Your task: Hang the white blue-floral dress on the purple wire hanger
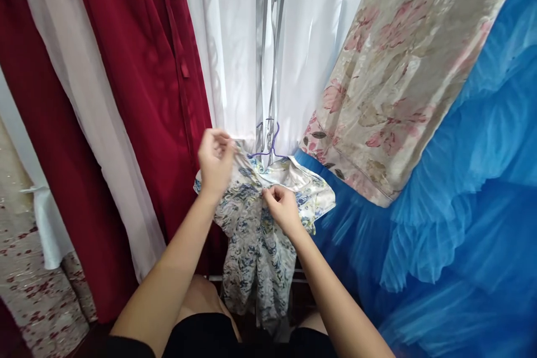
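Note:
A small short-sleeved garment (pixel 241 246) with a blue, yellow and off-white floral print hangs on a purple hanger (pixel 276 140). My left hand (pixel 216 165) is raised at its left shoulder, slightly blurred, fingers closed on the edge of the neckline. Lower down, at the front of the neckline, my right hand (pixel 283 207) pinches the cloth between thumb and fingers. The neck opening gapes between the hanger and my right hand, showing a pale inside. Folds run down the lower part of the garment, so I cannot tell whether it is a dress or a romper.
White cloth (pixel 319 39) hangs behind the hanger, beside narrow metal uprights (pixel 264 22). Dark red cloth (pixel 138 95) and pale pink cloth (pixel 96 106) hang at left. A beige floral garment (pixel 377 95) and a ruffled blue tulle dress (pixel 470 190) hang at right.

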`<action>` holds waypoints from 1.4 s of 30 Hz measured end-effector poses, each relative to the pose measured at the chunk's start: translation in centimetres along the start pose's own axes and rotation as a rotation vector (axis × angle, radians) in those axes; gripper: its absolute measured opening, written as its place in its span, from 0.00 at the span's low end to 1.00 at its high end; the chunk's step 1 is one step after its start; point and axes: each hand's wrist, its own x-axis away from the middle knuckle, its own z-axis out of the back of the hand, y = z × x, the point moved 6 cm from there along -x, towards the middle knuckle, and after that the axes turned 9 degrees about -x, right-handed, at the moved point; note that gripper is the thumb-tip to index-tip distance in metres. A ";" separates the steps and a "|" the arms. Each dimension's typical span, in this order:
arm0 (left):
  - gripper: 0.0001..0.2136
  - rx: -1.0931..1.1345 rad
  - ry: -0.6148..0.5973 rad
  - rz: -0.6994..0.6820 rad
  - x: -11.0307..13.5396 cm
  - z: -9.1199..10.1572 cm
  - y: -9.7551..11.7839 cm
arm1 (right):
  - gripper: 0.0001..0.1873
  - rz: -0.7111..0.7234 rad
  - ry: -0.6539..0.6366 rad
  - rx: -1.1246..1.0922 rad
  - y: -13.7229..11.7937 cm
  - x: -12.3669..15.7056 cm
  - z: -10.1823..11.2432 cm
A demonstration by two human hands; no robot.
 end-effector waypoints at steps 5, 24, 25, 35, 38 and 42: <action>0.14 0.083 0.290 0.307 -0.7 7.7 -10.3 | 0.18 -0.092 -0.095 -0.013 -0.5 2.5 -0.2; 0.11 0.448 -0.285 0.747 19.9 -3.4 -5.0 | 0.18 -0.153 0.279 -0.068 4.9 14.4 8.4; 0.10 0.415 -0.348 0.690 19.7 -4.2 -3.2 | 0.18 -0.148 0.109 -0.073 3.9 13.8 6.7; 0.21 0.352 -1.042 0.541 21.7 -4.9 0.3 | 0.20 -0.583 -0.242 -0.678 -0.1 13.0 6.1; 0.17 0.356 -1.336 0.641 26.8 -4.1 0.4 | 0.16 -0.600 -0.446 -0.522 -1.8 12.6 9.6; 0.05 0.275 -1.415 0.530 29.2 -3.0 2.0 | 0.12 -0.466 -0.355 -0.409 -4.0 9.2 14.9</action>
